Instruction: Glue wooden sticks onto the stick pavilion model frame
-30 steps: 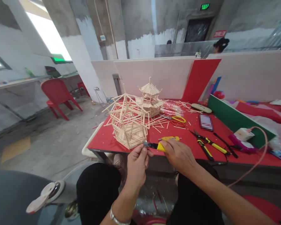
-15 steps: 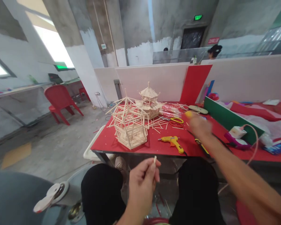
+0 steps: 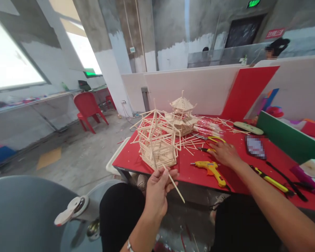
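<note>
My left hand (image 3: pixel 157 189) is closed in a pinch around a thin wooden stick (image 3: pixel 177 189), which slants down to the right above my knees. On the red table my right hand (image 3: pixel 227 154) has its fingers on a pair of small pliers (image 3: pixel 207 149) with dark jaws and yellow handles, partly hidden under the fingertips. Just behind that hand lie yellow-handled scissors (image 3: pixel 216 139). A yellow glue gun (image 3: pixel 210 170) rests nearer the table's front edge. To the left stands an open pavilion frame of sticks (image 3: pixel 157 147), with a roofed pavilion model (image 3: pixel 183 115) behind it.
Loose sticks (image 3: pixel 190 142) and a plastic-wrapped bundle of sticks (image 3: pixel 208 127) lie behind the glue gun. A yellow-black utility knife (image 3: pixel 273 180) and a blurred-out phone-like object (image 3: pixel 255 147) are on the right. A green board (image 3: pixel 280 136) stands beyond them. A grey bin-like surface (image 3: pixel 13 213) is at lower left.
My right hand has come down and left, bringing a yellow-handled tool low onto the table. My left hand has turned, so its stick shows lengthwise. The view has swung left.
</note>
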A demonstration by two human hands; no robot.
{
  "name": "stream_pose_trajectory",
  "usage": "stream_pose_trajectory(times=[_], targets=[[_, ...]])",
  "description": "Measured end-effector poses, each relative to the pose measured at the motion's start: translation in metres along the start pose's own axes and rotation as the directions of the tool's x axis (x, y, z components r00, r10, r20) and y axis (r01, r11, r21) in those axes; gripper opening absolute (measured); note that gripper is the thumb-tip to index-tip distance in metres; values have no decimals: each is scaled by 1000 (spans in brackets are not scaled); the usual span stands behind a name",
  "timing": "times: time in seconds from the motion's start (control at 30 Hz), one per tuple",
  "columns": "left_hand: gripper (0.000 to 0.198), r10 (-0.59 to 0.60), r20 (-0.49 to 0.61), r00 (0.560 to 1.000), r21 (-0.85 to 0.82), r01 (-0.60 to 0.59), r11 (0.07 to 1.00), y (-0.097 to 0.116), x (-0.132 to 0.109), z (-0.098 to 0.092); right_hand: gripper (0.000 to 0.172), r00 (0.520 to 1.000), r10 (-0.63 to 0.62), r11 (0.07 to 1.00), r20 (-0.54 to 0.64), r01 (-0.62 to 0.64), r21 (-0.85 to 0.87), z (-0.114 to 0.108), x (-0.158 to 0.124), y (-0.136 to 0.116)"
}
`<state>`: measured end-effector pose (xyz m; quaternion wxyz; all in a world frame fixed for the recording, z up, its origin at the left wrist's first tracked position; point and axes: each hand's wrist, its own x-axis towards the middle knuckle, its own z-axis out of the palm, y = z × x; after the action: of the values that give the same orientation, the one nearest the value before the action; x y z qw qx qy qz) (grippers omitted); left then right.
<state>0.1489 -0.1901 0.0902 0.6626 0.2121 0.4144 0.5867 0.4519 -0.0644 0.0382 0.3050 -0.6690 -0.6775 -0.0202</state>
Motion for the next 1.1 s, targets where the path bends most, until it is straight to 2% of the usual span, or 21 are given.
stream_pose_trajectory(times=[0.07,0.13,0.17,0.2,0.27,0.3,0.33,0.4,0.43,0.5,0.57,0.7,0.83,1.1], targets=[[32,15,-63,998,-71,-19,997,0,9,-3,39,1000,3,1000,-4,-3,23,-3,-14,-7],[31,40,-118,992,-140,-57,989,1,18,-3,40,995,100,984,10,-100,147,-4,-44,-28],[30,51,-140,989,-169,-75,983,1,22,-2,38,981,183,941,56,-192,280,-2,-63,-44],[30,58,-156,986,-190,-88,978,0,26,-1,36,958,231,863,172,-283,417,2,-83,-63],[28,70,-180,981,-212,-108,971,-1,32,1,34,872,198,623,448,-465,629,14,-115,-105],[28,80,-195,978,-214,-122,969,-2,34,1,35,826,170,481,537,-546,686,21,-126,-126],[27,90,-213,973,-214,-137,967,-3,35,1,39,804,189,335,563,-592,733,27,-132,-146],[26,109,-249,962,-202,-162,966,-5,36,0,41,779,239,43,580,-605,795,38,-131,-176],[25,116,-261,958,-192,-169,967,-5,37,0,39,767,271,-70,581,-586,807,41,-126,-187],[24,131,-274,953,-163,-181,970,-6,37,-1,35,751,320,-213,578,-537,816,43,-112,-199],[23,154,-282,947,-138,-199,970,-5,39,-1,33,746,349,-266,567,-501,823,43,-100,-205],[22,198,-274,941,-102,-233,967,-4,43,0,31,748,361,-292,557,-477,829,43,-88,-207],[22,221,-268,938,-78,-250,965,-2,47,1,30,751,374,-271,544,-472,839,48,-85,-210],[21,294,-261,919,-26,-311,950,0,51,-1,27,790,368,-208,491,-444,871,50,-76,-209]])
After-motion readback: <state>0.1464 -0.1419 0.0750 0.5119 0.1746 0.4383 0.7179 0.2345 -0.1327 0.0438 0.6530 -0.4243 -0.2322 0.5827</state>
